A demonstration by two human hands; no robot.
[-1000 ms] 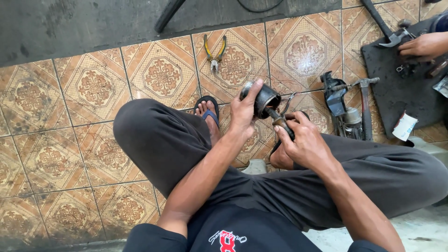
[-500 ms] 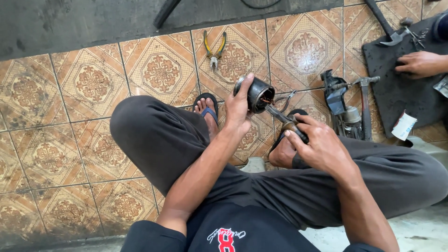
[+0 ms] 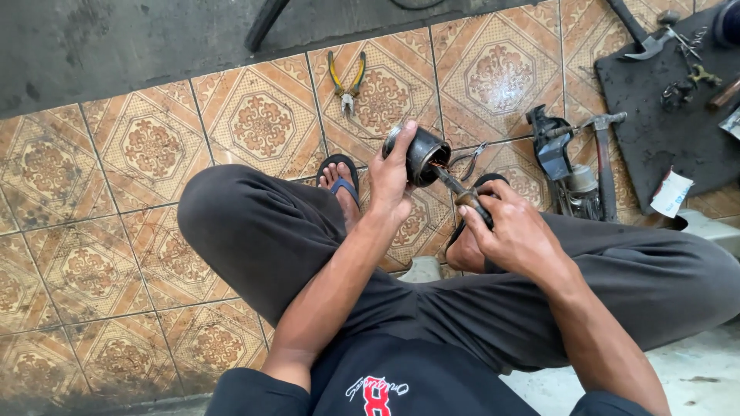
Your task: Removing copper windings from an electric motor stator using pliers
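Note:
I sit on the floor with knees bent, in dark trousers. My left hand [image 3: 391,179] grips a black cylindrical motor housing [image 3: 422,154], its open end turned toward the right, copper windings showing inside. My right hand [image 3: 515,231] holds a screwdriver [image 3: 461,194] by its handle, and the shaft's tip reaches into the housing's open mouth. Both hands hover above my sandalled feet [image 3: 339,181].
Yellow-handled pliers [image 3: 346,79] lie on the patterned tiles ahead. A second pair of pliers [image 3: 467,160] lies just beyond the housing. A hammer [image 3: 603,154] and a dismantled grey-and-black machine part [image 3: 561,158] rest at right. A dark mat [image 3: 663,115] holds small tools and parts.
The other person's hand at the top right over the mat has left the view. My hands shifted slightly with the housing and screwdriver, tip still in the housing.

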